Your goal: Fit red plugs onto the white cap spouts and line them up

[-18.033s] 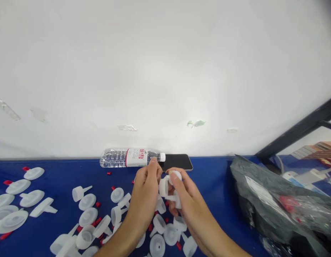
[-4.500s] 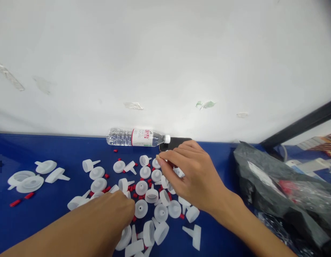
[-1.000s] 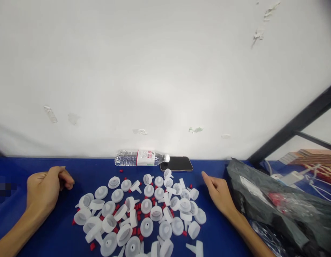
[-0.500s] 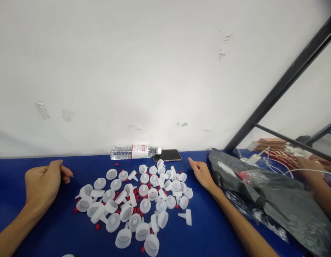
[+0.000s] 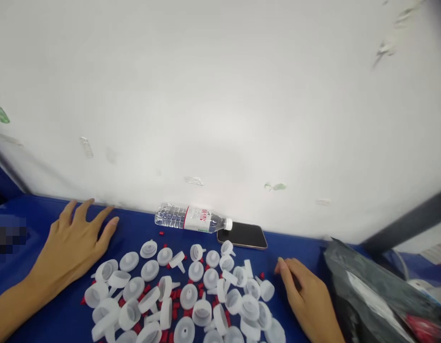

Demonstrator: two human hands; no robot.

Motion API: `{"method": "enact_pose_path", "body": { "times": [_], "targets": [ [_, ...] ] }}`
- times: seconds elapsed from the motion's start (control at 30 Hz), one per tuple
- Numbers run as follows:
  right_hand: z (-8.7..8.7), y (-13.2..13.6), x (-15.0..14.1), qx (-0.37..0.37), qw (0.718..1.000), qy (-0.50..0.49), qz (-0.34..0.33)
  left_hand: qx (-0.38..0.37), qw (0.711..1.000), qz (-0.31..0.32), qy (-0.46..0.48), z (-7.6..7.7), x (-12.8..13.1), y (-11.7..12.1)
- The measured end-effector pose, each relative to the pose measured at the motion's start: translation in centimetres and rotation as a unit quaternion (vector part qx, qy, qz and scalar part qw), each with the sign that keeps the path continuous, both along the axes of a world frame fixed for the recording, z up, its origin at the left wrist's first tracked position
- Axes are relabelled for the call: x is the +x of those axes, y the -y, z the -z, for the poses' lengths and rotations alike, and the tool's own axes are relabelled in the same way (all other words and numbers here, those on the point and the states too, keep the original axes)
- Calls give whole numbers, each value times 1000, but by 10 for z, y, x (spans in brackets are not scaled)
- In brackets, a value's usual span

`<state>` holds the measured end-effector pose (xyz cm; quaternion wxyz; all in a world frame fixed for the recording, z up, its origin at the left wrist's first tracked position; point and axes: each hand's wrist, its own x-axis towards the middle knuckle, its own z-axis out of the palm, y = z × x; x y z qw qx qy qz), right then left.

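Observation:
Many white plastic nozzle caps (image 5: pixel 188 296) lie in a loose heap on the blue tabletop (image 5: pixel 135 228), some spout up, others on their sides. Small red tip caps (image 5: pixel 175 305) are scattered among them. My left hand (image 5: pixel 75 238) rests palm down at the left of the heap, fingers spread, holding nothing. At the right edge of the heap is my right hand (image 5: pixel 306 295), its fingers curled in and thumb close to the index finger. Nothing shows in its grasp. It is apart from the nearest nozzle cap.
A water bottle (image 5: pixel 197 219) lies on its side along the wall, its cap end at a dark-screened phone (image 5: pixel 244 235). A grey plastic bag (image 5: pixel 377 286) lies at the right, beside a black metal post (image 5: pixel 402 224). The white wall (image 5: pixel 220 119) closes off the back.
My left hand has gone from a loose curl to spread fingers on the table. My right hand has turned, its fingers now curled downward. The view has swung left and closer.

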<state>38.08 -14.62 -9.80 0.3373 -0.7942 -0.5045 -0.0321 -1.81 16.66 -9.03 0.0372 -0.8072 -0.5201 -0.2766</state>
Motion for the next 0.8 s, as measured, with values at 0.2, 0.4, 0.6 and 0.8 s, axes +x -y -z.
{"method": "enact_pose_path", "body": {
  "times": [0.2, 0.4, 0.6, 0.8],
  "targets": [
    [11, -4, 7, -16, 996, 77, 37, 50, 996, 7, -78, 24, -3, -1],
    [8, -8, 10, -73, 986, 134, 67, 77, 991, 46, -102, 31, -8, -4],
    [15, -6, 15, -155, 980, 84, 96, 96, 984, 108, -107, 30, -14, 0],
    [9, -5, 7, -147, 980, 113, 68, 67, 986, 98, -116, 31, -15, -6]
  ]
}}
